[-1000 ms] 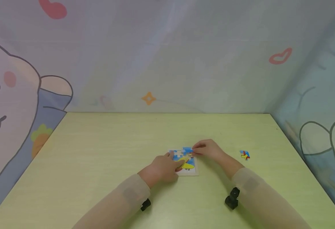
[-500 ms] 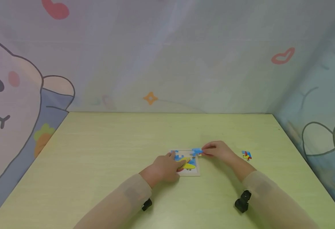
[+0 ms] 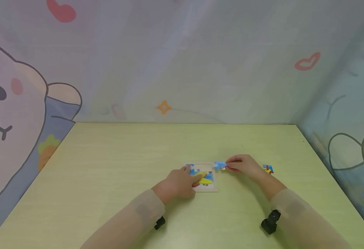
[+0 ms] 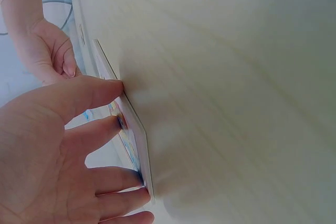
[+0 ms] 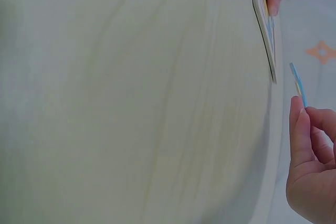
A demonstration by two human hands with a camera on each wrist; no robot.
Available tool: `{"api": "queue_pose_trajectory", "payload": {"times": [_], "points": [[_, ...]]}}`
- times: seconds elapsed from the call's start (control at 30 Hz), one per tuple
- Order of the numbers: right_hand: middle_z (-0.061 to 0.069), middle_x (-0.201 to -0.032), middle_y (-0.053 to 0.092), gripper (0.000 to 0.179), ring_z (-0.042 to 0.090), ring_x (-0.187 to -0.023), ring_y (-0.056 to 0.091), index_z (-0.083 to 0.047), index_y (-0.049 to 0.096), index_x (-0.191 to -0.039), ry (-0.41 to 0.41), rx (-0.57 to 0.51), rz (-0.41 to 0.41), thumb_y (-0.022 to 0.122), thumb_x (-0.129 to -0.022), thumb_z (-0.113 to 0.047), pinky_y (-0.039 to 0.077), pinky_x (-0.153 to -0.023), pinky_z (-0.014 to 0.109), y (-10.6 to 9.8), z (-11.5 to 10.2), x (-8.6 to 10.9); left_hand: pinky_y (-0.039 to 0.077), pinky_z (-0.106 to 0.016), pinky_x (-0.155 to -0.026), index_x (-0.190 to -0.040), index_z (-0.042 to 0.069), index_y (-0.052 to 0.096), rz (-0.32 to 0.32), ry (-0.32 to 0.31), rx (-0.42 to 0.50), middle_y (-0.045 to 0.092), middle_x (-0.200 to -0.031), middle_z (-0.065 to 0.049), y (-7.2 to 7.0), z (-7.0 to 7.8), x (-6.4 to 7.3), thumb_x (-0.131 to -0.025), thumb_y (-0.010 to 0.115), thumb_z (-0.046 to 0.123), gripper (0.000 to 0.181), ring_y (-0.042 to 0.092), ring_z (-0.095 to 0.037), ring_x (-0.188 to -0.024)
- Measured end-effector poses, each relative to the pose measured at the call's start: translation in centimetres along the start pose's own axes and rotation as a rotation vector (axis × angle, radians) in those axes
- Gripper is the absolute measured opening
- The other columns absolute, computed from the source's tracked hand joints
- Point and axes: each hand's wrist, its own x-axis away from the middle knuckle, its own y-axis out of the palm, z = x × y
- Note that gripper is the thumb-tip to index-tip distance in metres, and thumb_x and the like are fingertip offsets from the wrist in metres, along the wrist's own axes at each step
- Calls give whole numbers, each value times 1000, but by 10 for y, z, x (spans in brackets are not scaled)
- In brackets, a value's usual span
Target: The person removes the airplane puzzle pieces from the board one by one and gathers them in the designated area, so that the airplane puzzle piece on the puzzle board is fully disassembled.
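Note:
A small jigsaw puzzle board (image 3: 214, 190) with a pale frame and a yellow airplane picture lies mid-table. My left hand (image 3: 179, 181) rests on it; in the left wrist view the thumb touches one edge, one fingertip (image 4: 116, 123) presses on the picture and others lie along the side. Right of the board my right hand (image 3: 243, 166) pinches a blue jigsaw piece (image 3: 220, 165) between thumb and fingers. The right wrist view shows the piece (image 5: 298, 83) edge-on, apart from the board (image 5: 265, 30). The board's upper right part shows bare backing.
Another jigsaw piece (image 3: 267, 168), blue, red and yellow, lies farther right, partly covered by the right wrist. The pale wooden table (image 3: 123, 152) ends at a printed cloth backdrop (image 3: 225, 69) behind and at the sides.
My right hand has drawn the blue piece from the board's upper area to the right, past its edge, uncovering bare backing there. My left hand stays on the board.

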Motion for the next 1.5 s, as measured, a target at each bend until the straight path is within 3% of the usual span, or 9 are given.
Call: {"api": "queue_pose_trajectory", "payload": {"times": [0.3, 0.8, 1.03, 1.5], "points": [[9, -94, 68, 32, 17, -89, 66, 13, 57, -113, -40, -47, -4, 60, -91, -9, 51, -79, 28, -16, 5, 7, 41, -41, -92, -143, 38, 36, 0, -5, 24, 27, -150, -15, 4, -1, -4, -87, 53, 32, 59, 27, -30, -136], [14, -103, 66, 36, 13, -92, 65, 17, 50, -119, -60, -23, 4, 54, -94, -9, 50, -82, 28, -47, 12, 15, 42, -40, -91, -143, 38, 36, -13, -24, 12, 27, -150, -14, 0, 0, -1, -88, 53, 32, 58, 27, -29, -136], [11, -102, 66, 37, 15, -93, 65, 17, 48, -121, -58, -8, 35, 52, -96, -10, 50, -81, 27, -63, 16, 19, 42, -40, -90, -143, 38, 36, -10, -16, 3, 27, -150, -14, 2, 0, -2, -88, 53, 33, 58, 28, -29, -136], [11, -99, 66, 34, 9, -86, 65, 19, 49, -117, -31, 35, 48, 52, -95, -6, 51, -78, 26, -74, 27, 19, 41, -39, -90, -143, 40, 34, -2, -29, 29, 27, -150, -14, 2, -1, -3, -87, 54, 32, 60, 29, -29, -135]]}}
